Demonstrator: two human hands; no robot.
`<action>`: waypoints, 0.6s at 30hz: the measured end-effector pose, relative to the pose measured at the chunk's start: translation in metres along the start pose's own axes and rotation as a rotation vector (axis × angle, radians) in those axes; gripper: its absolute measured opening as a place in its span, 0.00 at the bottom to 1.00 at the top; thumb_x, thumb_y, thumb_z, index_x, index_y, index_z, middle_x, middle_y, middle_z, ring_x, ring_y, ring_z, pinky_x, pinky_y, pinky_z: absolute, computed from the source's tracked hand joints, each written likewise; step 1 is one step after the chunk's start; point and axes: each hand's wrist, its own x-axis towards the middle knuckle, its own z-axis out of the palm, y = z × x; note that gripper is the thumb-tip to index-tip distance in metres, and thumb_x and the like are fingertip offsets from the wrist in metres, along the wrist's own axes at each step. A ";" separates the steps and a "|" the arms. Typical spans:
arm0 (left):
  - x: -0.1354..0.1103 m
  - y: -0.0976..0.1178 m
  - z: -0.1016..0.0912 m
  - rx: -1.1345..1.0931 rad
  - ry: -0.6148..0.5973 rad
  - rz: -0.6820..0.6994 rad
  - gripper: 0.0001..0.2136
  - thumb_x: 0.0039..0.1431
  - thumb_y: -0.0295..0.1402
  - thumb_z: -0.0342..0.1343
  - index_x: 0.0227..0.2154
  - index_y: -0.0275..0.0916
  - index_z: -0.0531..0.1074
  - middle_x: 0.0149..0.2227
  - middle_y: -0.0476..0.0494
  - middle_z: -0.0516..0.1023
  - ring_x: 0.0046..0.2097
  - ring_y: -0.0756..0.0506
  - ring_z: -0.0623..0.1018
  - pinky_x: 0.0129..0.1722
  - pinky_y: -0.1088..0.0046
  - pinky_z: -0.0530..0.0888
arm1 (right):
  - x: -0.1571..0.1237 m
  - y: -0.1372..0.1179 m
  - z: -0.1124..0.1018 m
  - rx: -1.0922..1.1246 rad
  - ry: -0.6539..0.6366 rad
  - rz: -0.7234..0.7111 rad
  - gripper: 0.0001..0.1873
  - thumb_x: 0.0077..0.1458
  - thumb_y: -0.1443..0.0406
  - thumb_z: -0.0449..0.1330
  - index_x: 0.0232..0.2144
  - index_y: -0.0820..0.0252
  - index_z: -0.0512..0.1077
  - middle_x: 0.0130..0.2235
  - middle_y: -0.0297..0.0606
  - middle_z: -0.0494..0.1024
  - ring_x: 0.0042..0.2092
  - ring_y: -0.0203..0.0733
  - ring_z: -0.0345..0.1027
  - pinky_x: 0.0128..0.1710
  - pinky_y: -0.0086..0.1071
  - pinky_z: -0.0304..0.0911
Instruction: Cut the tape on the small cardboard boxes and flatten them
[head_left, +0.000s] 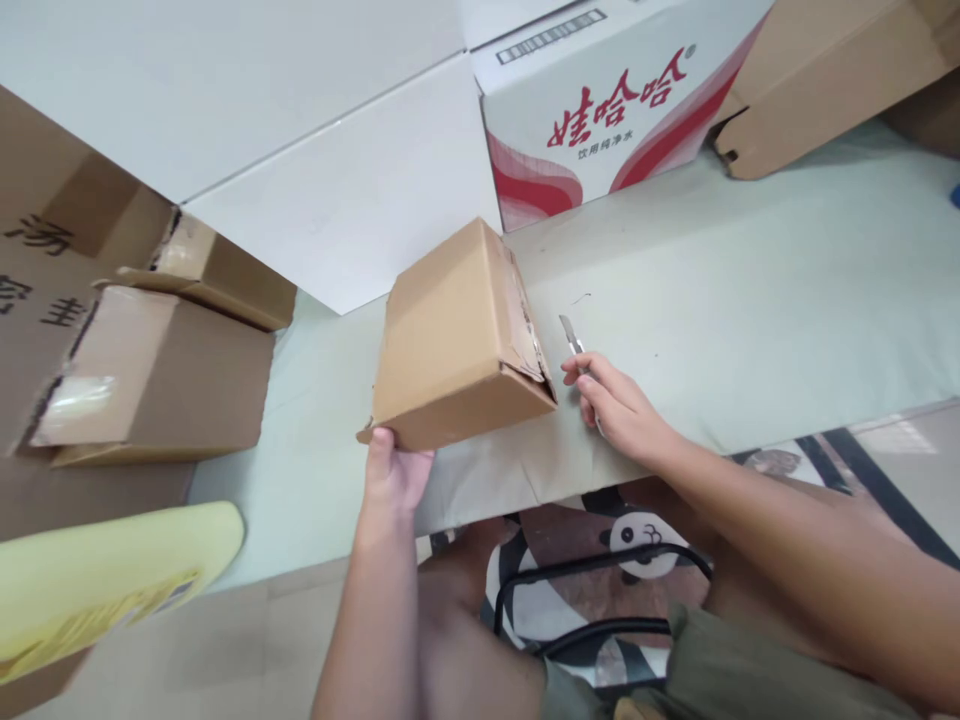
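Olive-green shorts (750,670) and bare legs fill the bottom of the head view, on the near side of a brown cardboard box (439,320). That box sits near the front edge of a pale, cloth-covered surface (787,300). At its near left corner, the left hand (394,470) grips the cardboard, thumb uppermost; its fingertips are hidden. Just beyond the box's right end, the right hand (611,400) is curled around a utility knife (571,335), blade out, not touching the box. Behind the box stands a white Wahaha purified-water carton (622,180); to its left, a taped brown carton (210,390). Ragged, torn edges along the box's right end suggest cutting has begun there; its broad upper panel is intact, and opening looks unfinished.
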 end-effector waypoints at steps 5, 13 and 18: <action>0.001 0.007 -0.011 0.041 -0.074 -0.159 0.33 0.32 0.61 0.66 0.34 0.37 0.80 0.35 0.36 0.83 0.43 0.34 0.82 0.37 0.63 0.79 | 0.003 -0.003 -0.003 -0.043 -0.006 -0.076 0.14 0.62 0.56 0.46 0.43 0.57 0.65 0.30 0.34 0.71 0.30 0.40 0.65 0.34 0.36 0.62; 0.005 0.011 -0.013 0.133 -0.010 -0.244 0.14 0.33 0.33 0.73 0.26 0.37 0.78 0.26 0.45 0.82 0.27 0.46 0.80 0.29 0.73 0.77 | 0.000 -0.007 -0.007 -0.097 0.003 -0.183 0.16 0.57 0.60 0.52 0.47 0.58 0.65 0.41 0.39 0.75 0.32 0.39 0.66 0.37 0.36 0.63; 0.006 0.014 -0.012 0.053 0.026 -0.214 0.12 0.32 0.29 0.71 0.23 0.39 0.76 0.27 0.48 0.82 0.29 0.46 0.81 0.30 0.72 0.78 | -0.003 -0.005 -0.013 -0.065 -0.024 -0.164 0.27 0.61 0.62 0.48 0.62 0.59 0.58 0.40 0.40 0.79 0.36 0.42 0.70 0.42 0.38 0.64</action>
